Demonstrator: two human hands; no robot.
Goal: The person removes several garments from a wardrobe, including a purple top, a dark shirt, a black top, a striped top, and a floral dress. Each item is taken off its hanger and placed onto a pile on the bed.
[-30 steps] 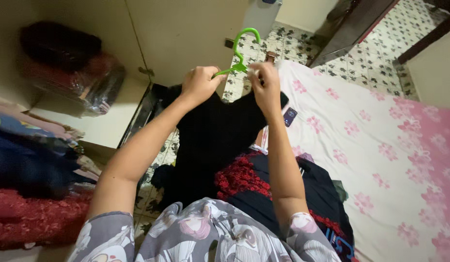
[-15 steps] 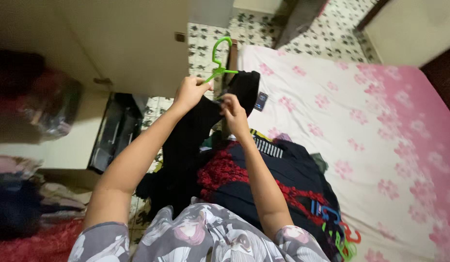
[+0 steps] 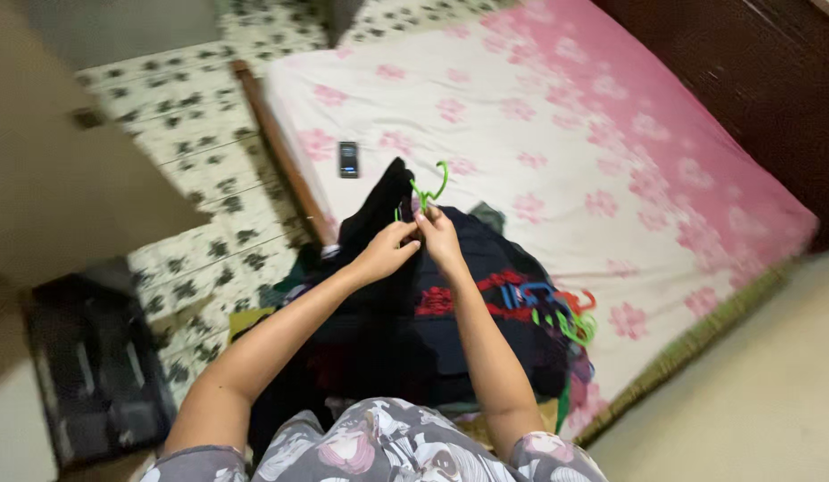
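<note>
While both hands meet above the bed's edge, the head view shows the left hand point(image 3: 389, 252) and the right hand point(image 3: 438, 234) pinched side by side on a black garment point(image 3: 379, 210) and the green hanger point(image 3: 426, 193) threaded into it. Both hands are closed on these, fingers curled tight. Only the hanger's hook and a short piece of its frame show, rising just above the fingertips. Beneath the forearms, a pile of dark clothes point(image 3: 486, 303) with red trim lies on the bed point(image 3: 557, 116), whose sheet is white and pink with flowers. Coloured hangers point(image 3: 557, 308) rest on the pile's right side. A dark phone point(image 3: 347, 159) lies on the sheet, well apart.
</note>
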